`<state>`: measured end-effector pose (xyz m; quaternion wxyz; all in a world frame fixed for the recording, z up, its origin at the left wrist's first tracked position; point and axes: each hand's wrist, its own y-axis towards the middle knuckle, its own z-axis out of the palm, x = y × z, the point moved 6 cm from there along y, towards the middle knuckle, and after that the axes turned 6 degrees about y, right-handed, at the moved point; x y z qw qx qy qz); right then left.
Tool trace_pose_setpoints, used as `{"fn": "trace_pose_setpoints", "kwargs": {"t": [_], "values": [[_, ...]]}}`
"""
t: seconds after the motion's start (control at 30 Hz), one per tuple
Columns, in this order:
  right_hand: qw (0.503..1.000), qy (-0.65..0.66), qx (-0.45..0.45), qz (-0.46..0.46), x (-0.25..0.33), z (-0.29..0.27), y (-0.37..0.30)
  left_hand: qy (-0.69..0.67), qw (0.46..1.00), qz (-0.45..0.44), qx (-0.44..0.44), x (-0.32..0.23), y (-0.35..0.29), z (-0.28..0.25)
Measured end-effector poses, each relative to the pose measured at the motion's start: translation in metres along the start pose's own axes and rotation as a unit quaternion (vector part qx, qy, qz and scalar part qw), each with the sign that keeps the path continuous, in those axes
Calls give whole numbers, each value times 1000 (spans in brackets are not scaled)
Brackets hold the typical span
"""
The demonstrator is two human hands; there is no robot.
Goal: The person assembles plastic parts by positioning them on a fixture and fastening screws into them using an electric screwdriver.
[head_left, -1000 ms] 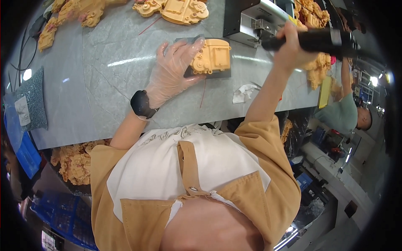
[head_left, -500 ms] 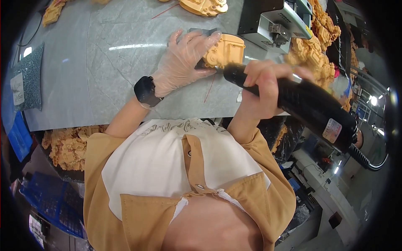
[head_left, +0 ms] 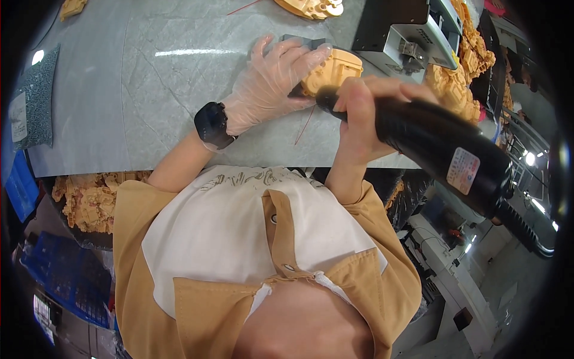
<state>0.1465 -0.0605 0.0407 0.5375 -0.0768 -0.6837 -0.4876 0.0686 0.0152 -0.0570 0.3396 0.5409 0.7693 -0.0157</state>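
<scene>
My left hand (head_left: 276, 79), in a clear plastic glove, is closed on a yellow-orange plastic housing (head_left: 335, 70). Under the housing shows part of a dark block (head_left: 306, 42) on the table. My bare right hand (head_left: 366, 110) wraps round a black electric screwdriver (head_left: 439, 143), which lies slantwise with its cable end toward the lower right. The screwdriver's nose touches or nearly touches the housing's near side; its tip is hidden. A thin red wire (head_left: 305, 125) trails from beneath the housing toward me.
A grey metal box-shaped machine (head_left: 412, 39) stands at the right back, beside heaped yellow-orange parts (head_left: 451, 84). Another such part (head_left: 311, 7) lies at the far edge. A bag of small screws (head_left: 37, 99) sits at the table's left. Below the table's edge is a container of parts (head_left: 89, 200).
The screwdriver's rear end has swung a little toward me and lower, its nose still at the housing. The whole view has shifted slightly; my left hand keeps its hold.
</scene>
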Motion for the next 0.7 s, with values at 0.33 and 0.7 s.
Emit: {"fn": "trace_pose_setpoints", "kwargs": {"t": [0.33,0.7], "values": [[992,-100,74,16,2,-4,4,19,1000,15,0,0,3,0],[967,-150,-197,-66,7,-127,91,10,999,3,42,-3,2,4]]}}
